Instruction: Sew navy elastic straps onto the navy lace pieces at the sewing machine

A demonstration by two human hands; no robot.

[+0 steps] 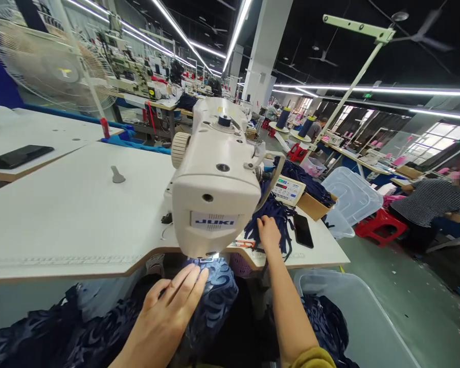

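Observation:
A white JUKI sewing machine stands straight in front of me. Below its head, patterned blue fabric hangs over the table edge, lit by the machine's lamp. My left hand lies on that fabric with fingers stretched out, close to the needle area, which the head mostly hides. To the right of the machine, my right hand reaches into a heap of navy straps. Its fingers are curled down onto the straps, and the fingertips are partly hidden.
A dark phone and a control panel sit right of the heap. More navy strips fill a cardboard box. Clear plastic bins flank my lap. On the left table lie a grey metal piece and another phone. A person sits at right.

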